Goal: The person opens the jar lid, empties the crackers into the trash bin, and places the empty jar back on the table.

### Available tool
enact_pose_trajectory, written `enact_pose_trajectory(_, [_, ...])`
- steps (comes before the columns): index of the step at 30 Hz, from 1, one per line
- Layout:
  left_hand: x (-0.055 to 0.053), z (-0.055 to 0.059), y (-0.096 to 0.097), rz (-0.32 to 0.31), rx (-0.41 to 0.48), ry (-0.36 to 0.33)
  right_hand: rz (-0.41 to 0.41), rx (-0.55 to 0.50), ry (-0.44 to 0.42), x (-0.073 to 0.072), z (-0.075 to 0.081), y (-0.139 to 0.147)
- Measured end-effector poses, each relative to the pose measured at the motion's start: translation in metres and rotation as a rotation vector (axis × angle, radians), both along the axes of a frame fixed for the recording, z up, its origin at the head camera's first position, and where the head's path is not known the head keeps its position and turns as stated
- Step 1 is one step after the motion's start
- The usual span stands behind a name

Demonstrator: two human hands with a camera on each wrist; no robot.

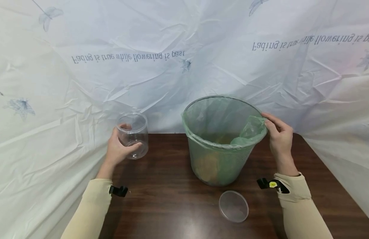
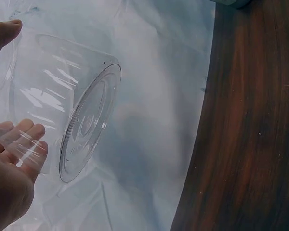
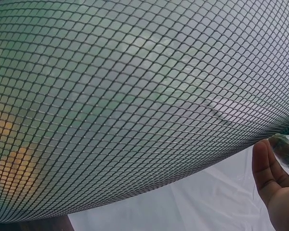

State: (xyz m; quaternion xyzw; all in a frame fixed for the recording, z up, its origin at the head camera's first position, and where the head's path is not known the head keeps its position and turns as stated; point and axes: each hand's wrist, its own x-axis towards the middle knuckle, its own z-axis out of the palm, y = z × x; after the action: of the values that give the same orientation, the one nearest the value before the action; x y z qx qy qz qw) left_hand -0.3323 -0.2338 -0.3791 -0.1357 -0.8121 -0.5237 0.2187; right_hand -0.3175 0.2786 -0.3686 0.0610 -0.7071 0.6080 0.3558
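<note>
My left hand (image 1: 118, 149) grips a clear plastic jar (image 1: 142, 141) around its side, near the left edge of the table. The jar's top has no lid on it, and its ridged round base shows in the left wrist view. Toward the right stands a wire-mesh wastebasket (image 1: 245, 158) lined with a thin green bin bag (image 1: 253, 128). At the basket's right rim my right hand (image 1: 281, 136) pinches the bag's edge between thumb and fingers. Something yellow-orange (image 3: 17, 171) shows low down through the mesh and the bag.
A clear round lid (image 1: 233, 206) lies flat on the dark wooden table (image 1: 166, 199), in front of the wastebasket. White plastic sheeting (image 1: 136, 83) with printed words and flowers hangs behind the table and along both sides.
</note>
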Motion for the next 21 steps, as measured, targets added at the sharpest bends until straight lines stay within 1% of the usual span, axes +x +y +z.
enact_pose_trajectory(4, [0.000,-0.003,-0.001,-0.007,-0.005,-0.009,-0.002,0.005,-0.007,0.001,-0.001,0.000])
enact_pose_trajectory(9, [0.000,-0.006,0.000,-0.013,-0.011,0.001,-0.015,0.019,-0.009,0.001,0.000,0.001])
enact_pose_trajectory(16, [0.002,-0.009,-0.002,-0.004,-0.023,0.011,0.005,0.001,0.006,0.001,0.000,0.000])
enact_pose_trajectory(21, [0.003,-0.011,-0.004,0.005,-0.025,0.002,-0.003,0.001,0.006,0.000,0.000,-0.001])
